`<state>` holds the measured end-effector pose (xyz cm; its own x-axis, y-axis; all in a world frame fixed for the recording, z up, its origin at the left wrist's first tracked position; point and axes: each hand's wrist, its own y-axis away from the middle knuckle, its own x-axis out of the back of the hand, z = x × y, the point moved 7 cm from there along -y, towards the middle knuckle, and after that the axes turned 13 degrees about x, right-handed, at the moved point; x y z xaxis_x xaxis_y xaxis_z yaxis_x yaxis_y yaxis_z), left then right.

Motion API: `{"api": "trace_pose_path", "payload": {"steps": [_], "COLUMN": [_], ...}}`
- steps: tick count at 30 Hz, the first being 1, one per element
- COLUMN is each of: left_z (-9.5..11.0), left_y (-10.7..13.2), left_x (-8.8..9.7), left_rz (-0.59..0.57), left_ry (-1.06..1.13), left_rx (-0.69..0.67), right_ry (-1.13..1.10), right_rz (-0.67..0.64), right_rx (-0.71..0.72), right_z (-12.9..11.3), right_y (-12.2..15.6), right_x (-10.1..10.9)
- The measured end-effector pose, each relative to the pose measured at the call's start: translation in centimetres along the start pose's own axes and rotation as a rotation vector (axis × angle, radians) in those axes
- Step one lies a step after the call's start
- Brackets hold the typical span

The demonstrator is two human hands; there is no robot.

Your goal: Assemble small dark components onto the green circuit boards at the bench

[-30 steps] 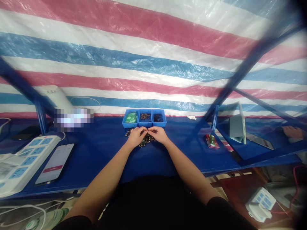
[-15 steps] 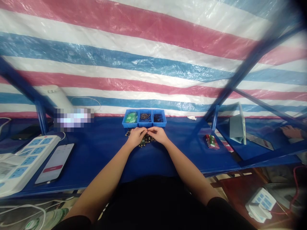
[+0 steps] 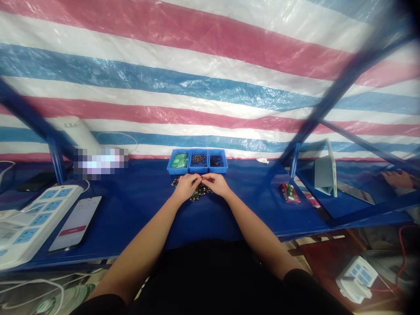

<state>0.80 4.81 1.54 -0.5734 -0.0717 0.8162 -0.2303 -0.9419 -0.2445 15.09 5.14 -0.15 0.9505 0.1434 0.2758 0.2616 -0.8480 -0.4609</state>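
Note:
My left hand (image 3: pixel 186 185) and my right hand (image 3: pixel 216 183) meet fingertip to fingertip over a small heap of dark little parts (image 3: pixel 198 193) on the blue table (image 3: pixel 138 205). Both hands pinch something tiny between them; what it is stays too small to make out. Just beyond the hands stand three blue bins in a row: the left bin (image 3: pixel 179 161) holds green pieces, the middle bin (image 3: pixel 198 160) dark brown parts, the right bin (image 3: pixel 217 161) dark parts.
A white power strip (image 3: pixel 31 222) and a phone (image 3: pixel 76 222) lie at the left. A red and green pack (image 3: pixel 288 193) lies at the right, beside a propped tablet (image 3: pixel 325 169). Another person's hand (image 3: pixel 395 178) rests far right. A striped tarp (image 3: pixel 210 78) hangs behind.
My hands stay together over the heap with only slight finger movement. The other person's hand at the far right has shifted a little leftward.

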Motion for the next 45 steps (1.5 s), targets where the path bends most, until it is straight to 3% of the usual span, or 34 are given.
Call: {"api": "trace_pose_path", "payload": {"steps": [45], "left_z": [-0.04], "left_y": [-0.01], "left_x": [0.07], "left_rz": [0.009], "left_ry": [0.022], "left_rx": [0.016], "right_ry": [0.074], "right_rz": [-0.006], "right_rx": [0.024], "right_z": [0.32], "right_y": [0.04], "right_x": [0.12]}}
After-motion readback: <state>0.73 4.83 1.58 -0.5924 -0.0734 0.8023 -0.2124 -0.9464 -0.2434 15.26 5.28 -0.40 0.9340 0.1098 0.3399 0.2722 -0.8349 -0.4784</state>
